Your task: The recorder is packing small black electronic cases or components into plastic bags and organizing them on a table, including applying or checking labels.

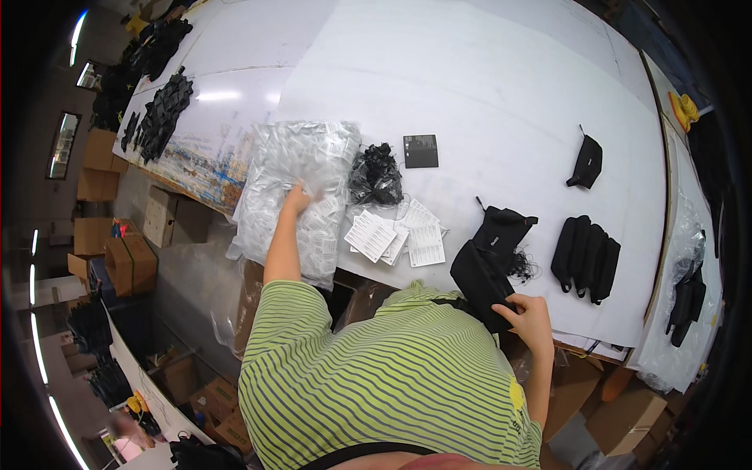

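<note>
My left hand (296,198) reaches onto a big clear plastic bag (301,149) filled with many small white packets; its fingertips are blurred among them. At the table's front edge, my right hand (525,317) grips the near end of a black zip pouch (479,276), thumb on top. Another black pouch (505,229) with a zip pull lies against it. Printed white cards (427,244) are fanned out between the bag and the pouches. Behind the cards sits a clear bag of black cords (377,176), with a flat black square (421,151) beside it.
Several black pouches (586,258) lie in a row at right, with a single pouch (585,162) farther back. Loose black strings (523,268) lie near the held pouch. Dark piles (164,113) cover the far left table. Cardboard boxes (131,265) stand on the floor at left.
</note>
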Motion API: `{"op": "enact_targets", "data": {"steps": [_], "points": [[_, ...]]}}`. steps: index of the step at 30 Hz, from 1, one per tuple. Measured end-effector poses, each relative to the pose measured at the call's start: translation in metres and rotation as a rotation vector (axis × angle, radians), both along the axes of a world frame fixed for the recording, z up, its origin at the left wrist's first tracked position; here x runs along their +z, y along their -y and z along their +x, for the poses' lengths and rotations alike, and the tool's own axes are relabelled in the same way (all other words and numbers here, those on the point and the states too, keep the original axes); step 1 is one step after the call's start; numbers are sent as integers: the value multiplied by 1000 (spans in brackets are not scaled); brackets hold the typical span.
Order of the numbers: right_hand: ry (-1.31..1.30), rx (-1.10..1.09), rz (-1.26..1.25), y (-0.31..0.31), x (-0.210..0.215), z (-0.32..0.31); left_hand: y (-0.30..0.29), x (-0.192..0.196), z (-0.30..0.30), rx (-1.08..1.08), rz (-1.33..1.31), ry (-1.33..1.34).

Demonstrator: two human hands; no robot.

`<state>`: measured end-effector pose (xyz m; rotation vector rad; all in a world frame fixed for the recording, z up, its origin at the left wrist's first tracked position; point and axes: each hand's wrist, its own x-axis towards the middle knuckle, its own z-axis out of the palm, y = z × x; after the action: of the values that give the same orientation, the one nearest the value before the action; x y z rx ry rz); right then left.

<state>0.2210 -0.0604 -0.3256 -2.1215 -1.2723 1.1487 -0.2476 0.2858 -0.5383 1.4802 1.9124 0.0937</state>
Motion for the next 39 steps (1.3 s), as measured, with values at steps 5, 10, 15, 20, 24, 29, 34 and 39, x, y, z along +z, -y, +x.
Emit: {"op": "enact_targets", "data": {"steps": [5, 10, 15, 20, 24, 29, 34, 39], "points": [[-14, -68, -13, -8, -3, -15, 32, 17, 6, 23, 495, -59], [22, 14, 14, -14, 3, -22, 57, 72, 16, 349, 773, -138], [136, 76, 52, -19, 7, -28, 56, 125, 51, 323, 971, 140], [109, 82, 115, -8, 4, -34, 90, 101, 161, -127, 706, 424], [171, 78, 123, 0, 14, -41, 108, 67, 230, -467, 451, 406], [148, -11, 193, 15, 11, -54, 101, 30, 250, -644, 430, 429], [174, -42, 175, 18, 9, -63, 105, 60, 256, -661, 745, 253], [410, 57, 345, 7, 0, -66, 138, 155, 261, -667, 365, 842]]}}
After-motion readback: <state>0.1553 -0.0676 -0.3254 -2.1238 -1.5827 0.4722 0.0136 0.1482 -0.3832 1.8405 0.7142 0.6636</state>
